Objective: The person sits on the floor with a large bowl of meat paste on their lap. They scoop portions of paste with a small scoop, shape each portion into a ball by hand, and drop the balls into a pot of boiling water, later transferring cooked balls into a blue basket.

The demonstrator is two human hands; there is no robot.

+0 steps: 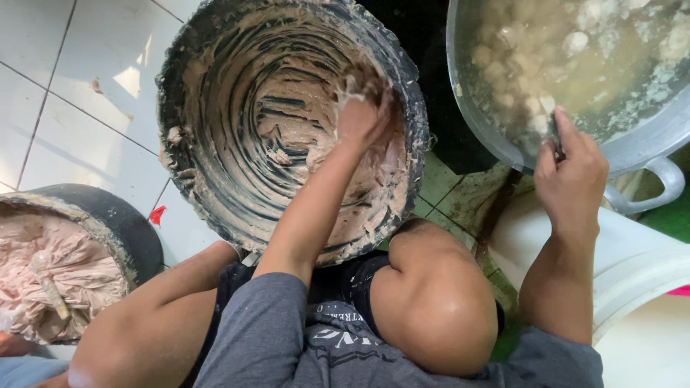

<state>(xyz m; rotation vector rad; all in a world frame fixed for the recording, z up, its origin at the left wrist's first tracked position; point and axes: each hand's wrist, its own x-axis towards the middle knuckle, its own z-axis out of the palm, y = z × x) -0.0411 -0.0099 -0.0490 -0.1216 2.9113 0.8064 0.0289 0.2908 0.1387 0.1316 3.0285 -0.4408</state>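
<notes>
Two bare hands work at two vessels. Near the middle of the frame the left hand point(363, 115) reaches down inside the black bucket point(215, 208), its fingers curled and buried in pinkish paste point(381, 162) smeared on the right inner wall; the paste hides the fingertips, so I cannot tell whether they are closed on a lump or just pressed into it. Scrape marks ring the bucket's inner wall in dark and pale bands. At the right of the frame the right hand point(571, 169) is closed on the handle of a dark utensil point(557, 147), thumb along it, at the near rim of a large metal pot point(647, 147) in the upper right. Cloudy yellowish liquid point(611, 65) fills the pot, with pale round balls point(575, 42) floating in it. Below the pot sits a white container point(632, 266). A bare knee point(431, 294) shows in the lower middle, between the arms. At the lower left a second black tub point(122, 223) holds more pink paste. White floor tiles point(79, 129) fill the upper left
</notes>
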